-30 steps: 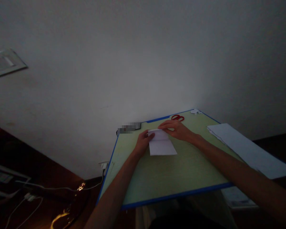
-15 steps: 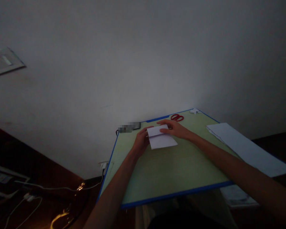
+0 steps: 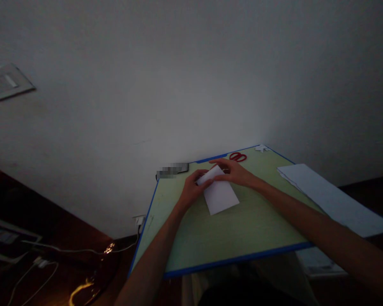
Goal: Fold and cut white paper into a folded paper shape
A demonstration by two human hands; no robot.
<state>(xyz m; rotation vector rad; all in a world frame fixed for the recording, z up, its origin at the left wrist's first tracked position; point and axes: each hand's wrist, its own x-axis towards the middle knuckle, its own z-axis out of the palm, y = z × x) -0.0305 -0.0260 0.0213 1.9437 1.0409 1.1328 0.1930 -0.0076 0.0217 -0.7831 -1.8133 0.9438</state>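
A small sheet of white paper (image 3: 222, 198) is held above the pale green table (image 3: 230, 233), tilted with its lower corner toward me. My left hand (image 3: 194, 186) grips its left edge, thumb on the front and fingers behind. My right hand (image 3: 234, 172) pinches the upper right part, its thumb close to the left thumb. The paper hides some of the fingertips. Just beyond my right hand lie scissors with red handles (image 3: 238, 157); their blades are hidden.
Larger white sheets (image 3: 332, 197) overhang the table's right edge. A crumpled scrap of paper (image 3: 261, 148) sits at the far right corner. At the far left corner lies a dark, partly blurred-out device (image 3: 183, 167). The wall (image 3: 191, 85) rises behind the table.
The paper has turned from roughly level to slanted, and more of its face shows below the thumbs. My left thumb has come onto its front. The right hand has barely moved.
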